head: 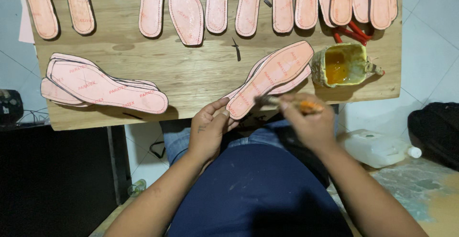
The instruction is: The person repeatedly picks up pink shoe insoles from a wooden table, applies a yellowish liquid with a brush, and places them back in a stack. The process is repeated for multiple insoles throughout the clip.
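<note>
— What does the left hand (206, 131) hold?

— Its fingers (216, 107) grasp the near end of a pink insole (267, 77), a flat, thin, foot-shaped piece with a dark stitched outline. It lies slantwise at the near edge of the wooden worktop (191, 70), atop a few others of the same cut, just left of the glue pot (342, 65).

— And the right hand (306, 122)?

— Its fingers are clenched round a small brush (287, 103) with an orange handle, blurred in the picture. The bristle end sits at the insole's near edge, close below the glue pot.

— The pot itself?

— A crusted, yellowish tub, squarish, with glossy amber liquid inside.

— What else lies about it?

— Far to the pot's left, a stack of pink insoles (103, 86) lies flat on the grainy plywood. Beyond the pot, a row of insoles (248, 3) lines the worktop's far edge. Below and right of the pot, off the worktop, a translucent white plastic jug (377, 148) lies on its side.
</note>
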`<state>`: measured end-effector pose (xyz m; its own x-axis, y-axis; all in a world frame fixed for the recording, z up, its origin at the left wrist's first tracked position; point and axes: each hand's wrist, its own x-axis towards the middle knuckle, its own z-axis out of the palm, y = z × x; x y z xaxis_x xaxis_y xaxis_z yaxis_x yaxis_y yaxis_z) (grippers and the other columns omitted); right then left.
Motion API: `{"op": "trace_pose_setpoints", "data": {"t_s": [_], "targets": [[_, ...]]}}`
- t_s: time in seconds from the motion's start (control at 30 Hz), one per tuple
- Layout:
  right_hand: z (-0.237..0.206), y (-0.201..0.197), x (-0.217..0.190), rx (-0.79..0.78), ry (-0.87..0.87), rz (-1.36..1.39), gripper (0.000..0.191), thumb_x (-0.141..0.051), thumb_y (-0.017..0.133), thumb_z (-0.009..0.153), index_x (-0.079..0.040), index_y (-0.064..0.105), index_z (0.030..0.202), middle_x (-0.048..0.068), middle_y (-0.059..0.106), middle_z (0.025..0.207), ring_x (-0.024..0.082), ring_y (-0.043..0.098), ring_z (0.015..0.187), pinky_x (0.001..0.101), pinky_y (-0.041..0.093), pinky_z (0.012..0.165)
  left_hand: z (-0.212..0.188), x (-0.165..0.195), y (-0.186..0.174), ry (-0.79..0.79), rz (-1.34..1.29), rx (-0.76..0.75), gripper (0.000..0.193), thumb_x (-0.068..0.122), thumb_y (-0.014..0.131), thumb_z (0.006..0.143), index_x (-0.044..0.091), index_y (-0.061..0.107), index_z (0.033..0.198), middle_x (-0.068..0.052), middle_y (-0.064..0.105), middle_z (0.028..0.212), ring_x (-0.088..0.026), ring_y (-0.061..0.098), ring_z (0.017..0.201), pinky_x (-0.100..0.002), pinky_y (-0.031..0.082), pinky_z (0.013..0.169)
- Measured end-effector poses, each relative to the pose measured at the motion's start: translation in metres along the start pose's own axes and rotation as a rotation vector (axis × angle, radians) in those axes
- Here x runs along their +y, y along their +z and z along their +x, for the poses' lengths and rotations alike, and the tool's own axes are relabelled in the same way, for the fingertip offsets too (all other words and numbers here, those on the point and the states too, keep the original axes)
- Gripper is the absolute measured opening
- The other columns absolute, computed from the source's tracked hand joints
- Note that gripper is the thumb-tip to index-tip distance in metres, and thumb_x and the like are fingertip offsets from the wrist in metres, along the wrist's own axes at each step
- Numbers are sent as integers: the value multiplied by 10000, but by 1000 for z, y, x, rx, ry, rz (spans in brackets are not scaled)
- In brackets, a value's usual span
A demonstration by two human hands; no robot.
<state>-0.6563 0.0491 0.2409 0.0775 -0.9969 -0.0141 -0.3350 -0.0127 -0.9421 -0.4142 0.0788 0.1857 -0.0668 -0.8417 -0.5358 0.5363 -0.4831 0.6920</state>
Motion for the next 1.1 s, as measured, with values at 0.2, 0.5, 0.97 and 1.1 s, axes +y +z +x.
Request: {"op": "trace_pose_setpoints", "data": {"t_s": [0.2,0.5,0.97,1.1], "targets": [[8,-10,-14,85,-58,-50,124,-63,714,983,1,709,1089,91,737,966,112,697,838,247,558,752,0,1,-2,-4,-5,9,424,73,547,987,-76,516,1383,-152,734,1154,-159,735,941,-317,609,840],[13,19,-27,-117,-425,-356,171,-102,762,935,-19,695,1068,121,729,1023,243,727,914,326,571,814,3,-1,2,11,65,13,411,89,555,1006,-80,530,1380,-156,730,1140,-157,714,939,-311,609,833],[22,7,-24,-122,-514,-507,205,-62,757,869,-54,706,1067,137,725,1044,293,711,944,371,556,826,0,4,2,-5,74,27,425,78,566,980,-85,535,1371,-159,730,1151,-171,728,954,-335,614,853],[17,11,-17,-33,-229,-271,143,-51,739,950,-52,714,1090,110,738,997,250,732,904,330,570,818,4,1,5,-9,56,39,420,78,568,977,-86,537,1362,-159,733,1140,-174,729,942,-339,619,852]]}}
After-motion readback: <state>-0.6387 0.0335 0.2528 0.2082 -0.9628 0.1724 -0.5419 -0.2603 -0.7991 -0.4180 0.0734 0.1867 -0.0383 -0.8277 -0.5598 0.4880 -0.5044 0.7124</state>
